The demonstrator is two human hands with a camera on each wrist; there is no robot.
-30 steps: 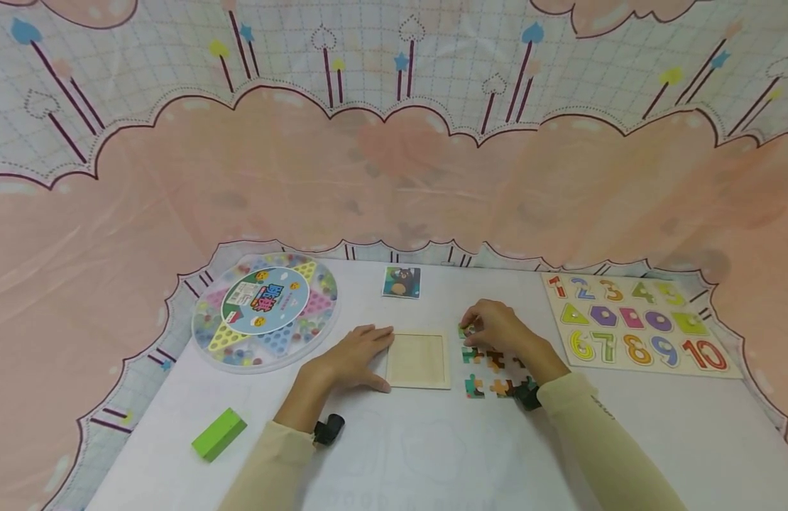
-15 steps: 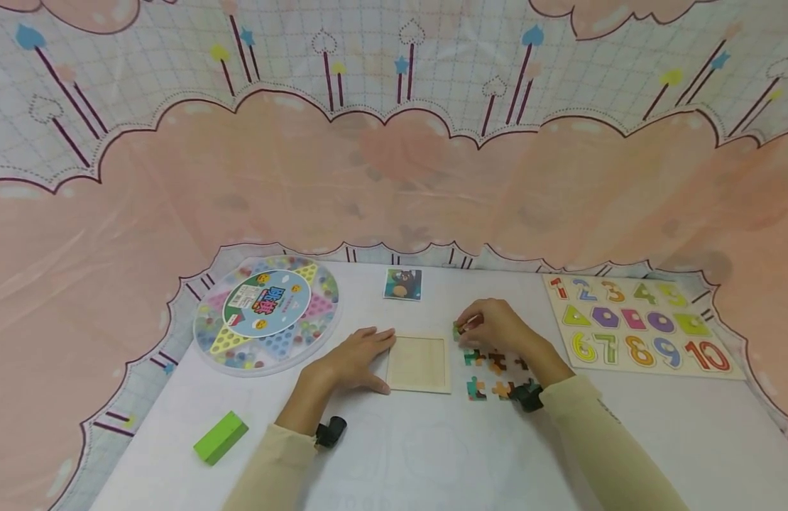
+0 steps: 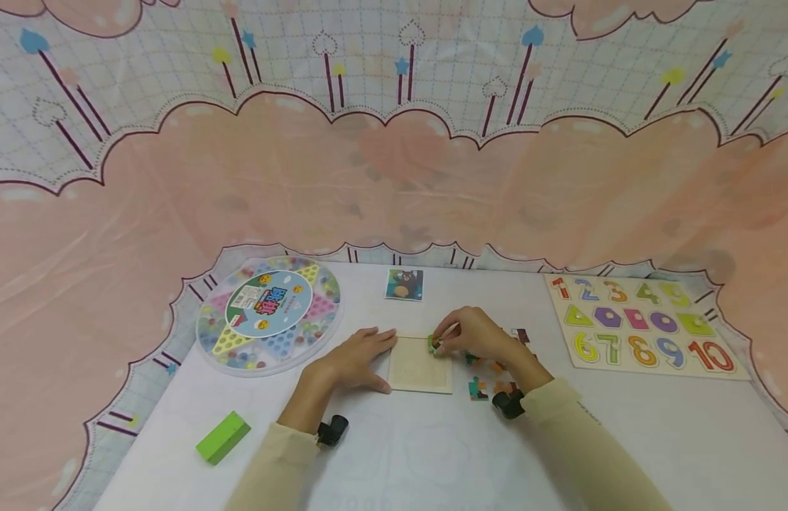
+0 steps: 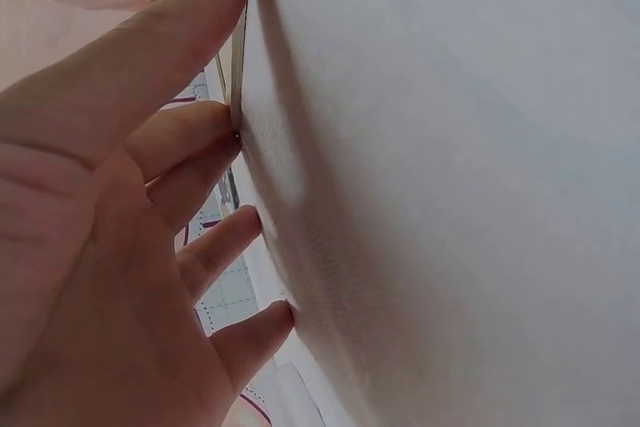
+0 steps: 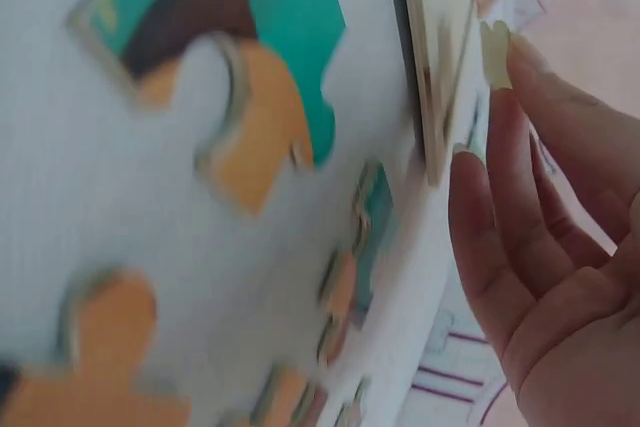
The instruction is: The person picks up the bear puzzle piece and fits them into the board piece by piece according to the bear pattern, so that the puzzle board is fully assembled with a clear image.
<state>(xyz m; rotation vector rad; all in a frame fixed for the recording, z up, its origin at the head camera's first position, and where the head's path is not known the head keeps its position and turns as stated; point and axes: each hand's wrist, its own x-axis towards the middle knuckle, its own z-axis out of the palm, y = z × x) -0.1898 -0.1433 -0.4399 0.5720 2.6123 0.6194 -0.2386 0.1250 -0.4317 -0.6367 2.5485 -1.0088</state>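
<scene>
A small green puzzle piece (image 3: 434, 345) is pinched between the thumb and fingers of my right hand (image 3: 475, 336). It sits over the upper right corner of a shallow square wooden puzzle tray (image 3: 413, 367); whether it touches the tray I cannot tell. My left hand (image 3: 351, 360) rests at the tray's left edge with fingers spread, thumb and fingertips against the rim in the left wrist view. Right of the tray lie several loose jigsaw pieces (image 3: 478, 389), partly hidden by my right hand and wrist. Large in the right wrist view is one teal, brown and orange piece (image 5: 285, 32).
A small picture card (image 3: 404, 284) lies behind the tray. At the left are a round marble board game (image 3: 268, 312) and a green block (image 3: 223, 438). A wooden number board (image 3: 643, 323) lies at the right, on the white tabletop (image 3: 400, 454).
My right hand has lifted the green puzzle piece from among the loose pieces and carried it left over the tray. My left hand has stayed at the tray's edge.
</scene>
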